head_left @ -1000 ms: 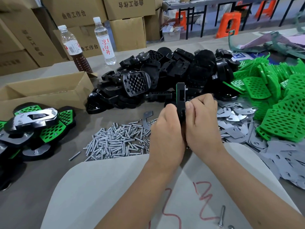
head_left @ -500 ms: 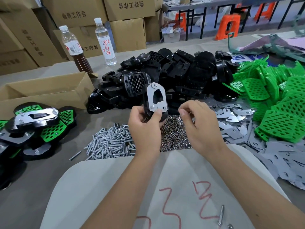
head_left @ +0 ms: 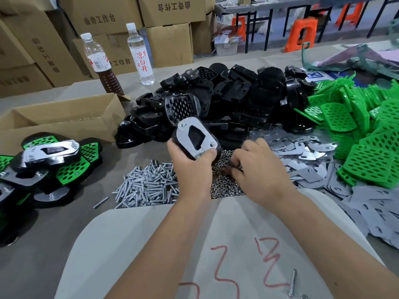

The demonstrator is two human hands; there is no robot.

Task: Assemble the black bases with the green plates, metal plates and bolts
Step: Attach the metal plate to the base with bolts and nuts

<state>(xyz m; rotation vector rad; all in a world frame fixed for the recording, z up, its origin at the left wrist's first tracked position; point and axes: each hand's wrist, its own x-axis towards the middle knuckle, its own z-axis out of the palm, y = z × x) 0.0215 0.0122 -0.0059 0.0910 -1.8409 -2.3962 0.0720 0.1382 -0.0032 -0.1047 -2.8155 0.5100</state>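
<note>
Black base (head_left: 195,141) gripped left, right hand (head_left: 257,169) in nuts (head_left: 224,182)

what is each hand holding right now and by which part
The left hand grips a black base with a metal plate by its lower end, thumb on the plate. The right hand digs in the nuts; whether it holds one cannot be told.
</note>
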